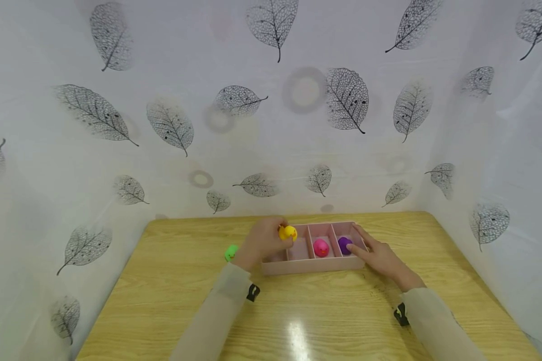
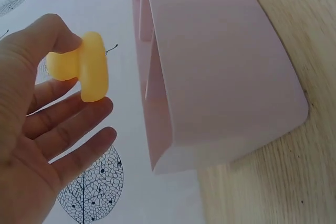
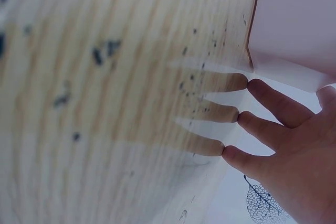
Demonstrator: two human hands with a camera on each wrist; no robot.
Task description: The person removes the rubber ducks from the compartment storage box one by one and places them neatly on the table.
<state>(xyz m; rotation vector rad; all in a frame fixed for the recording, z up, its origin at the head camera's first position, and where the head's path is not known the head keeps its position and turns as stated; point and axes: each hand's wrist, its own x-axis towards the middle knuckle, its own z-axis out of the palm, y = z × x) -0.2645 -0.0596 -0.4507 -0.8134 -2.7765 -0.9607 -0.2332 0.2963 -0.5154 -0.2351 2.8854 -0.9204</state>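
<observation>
My left hand (image 1: 264, 239) pinches a yellow rubber duck (image 1: 288, 233) between thumb and fingers, above the left part of a pink divided box (image 1: 313, 265). In the left wrist view the yellow duck (image 2: 93, 66) is held apart from the box. My right hand (image 1: 386, 259) is at the box's right end, its thumb over the rim by a purple toy (image 1: 344, 244). Three fingertips of the right hand (image 3: 299, 135) touch the tabletop, fingers fairly straight and spread. A pink duck (image 1: 321, 247) sits in the compartment left of the purple toy.
A green duck (image 1: 231, 252) is on the wooden table (image 1: 271, 311), left of the box and partly behind my left wrist. A white cloth (image 1: 271, 150) printed with dark leaves hangs behind the table and along both sides.
</observation>
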